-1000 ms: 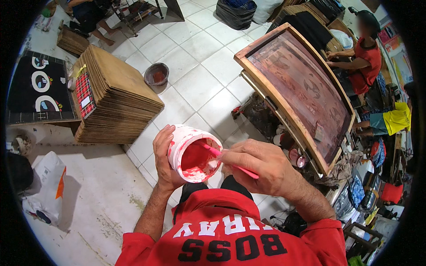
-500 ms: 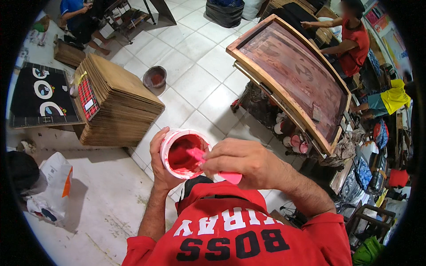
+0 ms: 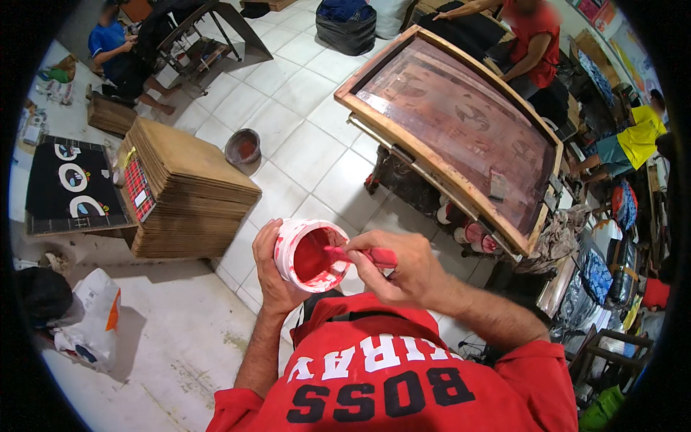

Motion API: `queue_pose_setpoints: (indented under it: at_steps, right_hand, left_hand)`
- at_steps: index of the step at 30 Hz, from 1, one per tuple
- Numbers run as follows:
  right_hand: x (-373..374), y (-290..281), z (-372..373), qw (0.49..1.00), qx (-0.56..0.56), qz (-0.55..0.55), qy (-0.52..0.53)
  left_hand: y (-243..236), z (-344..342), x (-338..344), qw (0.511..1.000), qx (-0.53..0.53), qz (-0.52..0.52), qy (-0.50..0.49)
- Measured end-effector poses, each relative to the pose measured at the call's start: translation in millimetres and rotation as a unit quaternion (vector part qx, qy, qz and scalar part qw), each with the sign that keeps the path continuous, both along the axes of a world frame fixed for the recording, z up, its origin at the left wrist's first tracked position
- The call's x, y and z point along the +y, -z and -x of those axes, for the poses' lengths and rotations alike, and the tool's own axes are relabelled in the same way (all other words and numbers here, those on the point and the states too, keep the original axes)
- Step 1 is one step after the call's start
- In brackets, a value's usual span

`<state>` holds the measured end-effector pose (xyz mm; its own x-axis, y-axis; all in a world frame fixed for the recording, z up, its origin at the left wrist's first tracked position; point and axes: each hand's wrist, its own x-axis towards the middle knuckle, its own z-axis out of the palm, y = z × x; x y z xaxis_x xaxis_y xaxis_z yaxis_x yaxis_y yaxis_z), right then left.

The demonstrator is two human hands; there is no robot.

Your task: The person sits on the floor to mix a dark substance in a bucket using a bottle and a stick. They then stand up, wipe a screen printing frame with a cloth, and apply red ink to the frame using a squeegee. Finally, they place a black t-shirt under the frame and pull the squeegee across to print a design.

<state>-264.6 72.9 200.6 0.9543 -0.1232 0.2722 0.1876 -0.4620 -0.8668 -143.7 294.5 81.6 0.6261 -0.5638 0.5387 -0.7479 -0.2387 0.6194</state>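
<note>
My left hand (image 3: 276, 277) grips a white plastic tub (image 3: 291, 237) smeared with red, tilted so that thick red paint (image 3: 311, 253) shows inside. My right hand (image 3: 399, 273) holds a pink spatula or stirring stick (image 3: 380, 258), its far end down in the paint at the tub's right side; the exact shape of that end is hidden. Both hands are at chest height in front of my red shirt, above the tiled floor.
A wooden-framed screen (image 3: 450, 108) stands at right, stacked brown boards (image 3: 183, 165) and a printed black panel (image 3: 72, 180) at left, a bucket (image 3: 242, 147) on tiles. Co-workers in blue (image 3: 108, 54), red (image 3: 533, 47) and yellow (image 3: 640, 137) surround the space.
My right hand and the pink tool have shifted within the tub's mouth. The view has moved slightly, and the co-worker in red has an arm stretched out over the dark material.
</note>
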Motion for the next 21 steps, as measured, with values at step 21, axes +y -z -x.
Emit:
queue_pose_setpoints:
  at_steps: [21]
  right_hand:
    - [-81.7, 15.6, -18.4, 0.987, -0.033, -0.001, -0.159]
  left_hand:
    - [13.6, -6.9, -64.6, 0.999, 0.042, -0.002, -0.017]
